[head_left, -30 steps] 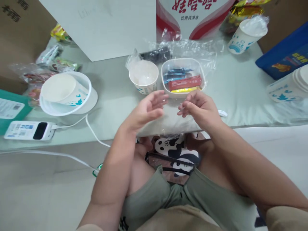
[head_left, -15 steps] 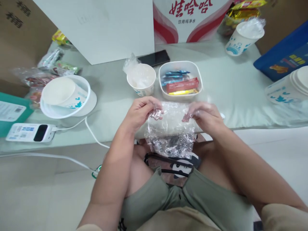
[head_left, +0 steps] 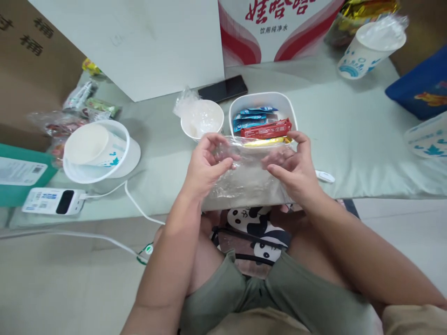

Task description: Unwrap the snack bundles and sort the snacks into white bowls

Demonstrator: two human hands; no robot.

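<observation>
A thin clear plastic bag (head_left: 246,179) is spread between my two hands at the front edge of the table. My left hand (head_left: 213,160) grips its left side, the thumb nearer me and the fingers curled at the film's upper edge. On the other side my right hand (head_left: 295,165) holds the film the same way. Just beyond, a white square tub (head_left: 263,98) contains blue sachets (head_left: 253,118), a red packet (head_left: 267,129) and a yellow one (head_left: 267,141); the film's upper edge overlaps its near side. A paper cup (head_left: 185,122) with crumpled clear plastic stands left of the tub.
Behind the cup lies a black phone (head_left: 223,88). At left are a white bowl (head_left: 131,151) holding a tipped paper cup and a white power bank (head_left: 54,201) with a cable. Another paper cup (head_left: 359,58) stands far right; boxes (head_left: 268,46) line the back.
Both hands have moved slightly away from me and opened the film wider. The bag, which hung down over my lap, now lies higher, by the tub's near side. The view has shifted slightly.
</observation>
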